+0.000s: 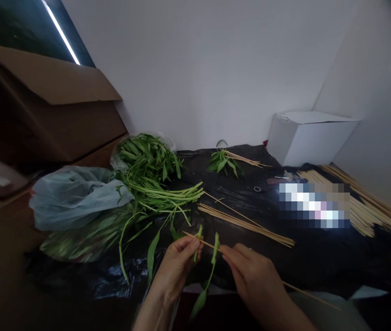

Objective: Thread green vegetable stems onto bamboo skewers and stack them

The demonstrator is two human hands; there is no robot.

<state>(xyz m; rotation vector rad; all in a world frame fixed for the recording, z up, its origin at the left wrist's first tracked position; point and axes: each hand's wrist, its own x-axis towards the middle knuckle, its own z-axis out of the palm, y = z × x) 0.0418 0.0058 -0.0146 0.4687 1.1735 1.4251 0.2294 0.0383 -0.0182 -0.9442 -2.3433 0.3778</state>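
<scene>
My right hand (252, 271) is closed around a thin wooden skewer (310, 294), whose long end sticks out behind it to the lower right. A green stem with a hanging leaf (215, 250) is threaded on the skewer just ahead of my right fingers. Close to the skewer's tip, my left hand (179, 257) pinches another piece of green stem (199, 234), which the skewer appears to pass through. Beyond my hands lie a bundle of loose skewers (246, 225) and a pile of leafy green stems (164, 193).
Black plastic sheeting (250, 184) covers the work surface. Finished-looking skewers with greens (224, 162) lie at the back. Bags of greens (147, 156) and a pale plastic bag (78, 193) stand left, near a cardboard box (53, 119). A white box (312, 138) and many sticks (357, 207) are right.
</scene>
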